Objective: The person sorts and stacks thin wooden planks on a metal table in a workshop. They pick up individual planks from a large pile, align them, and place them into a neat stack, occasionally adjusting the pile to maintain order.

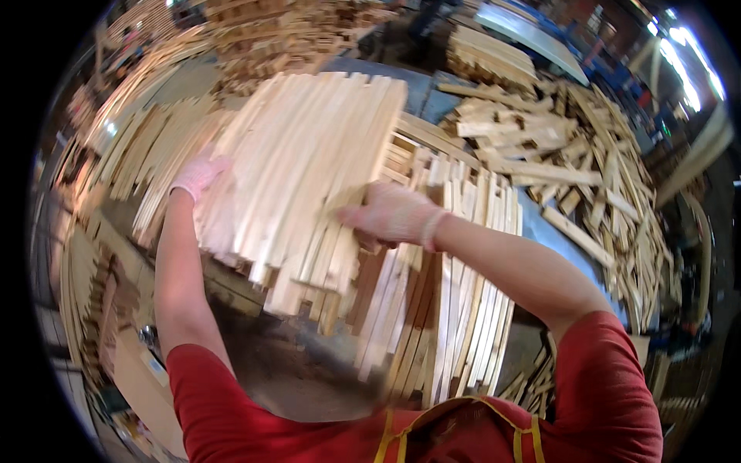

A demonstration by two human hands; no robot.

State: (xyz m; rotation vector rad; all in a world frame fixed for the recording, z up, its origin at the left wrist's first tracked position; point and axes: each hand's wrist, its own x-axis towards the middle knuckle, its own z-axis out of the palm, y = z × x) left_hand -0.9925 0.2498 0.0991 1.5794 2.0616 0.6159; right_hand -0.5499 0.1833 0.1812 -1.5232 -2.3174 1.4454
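Note:
A wide batch of pale wooden slats, laid side by side with uneven near ends, is squeezed between my two gloved hands. My left hand, in a pinkish-white work glove, presses the batch's left edge; its fingers are partly hidden and slightly blurred. On the right edge, my right hand is closed round the outer slats, thumb over the top. Below and right of the batch lies another row of slats, pointing toward my body. Left of my left hand, more slats lie in a loose row.
A tangled heap of short wood offcuts covers the right side of a blue metal table. At the back stand stacked boards and a tall wood stack. A brown panel stands at the lower left.

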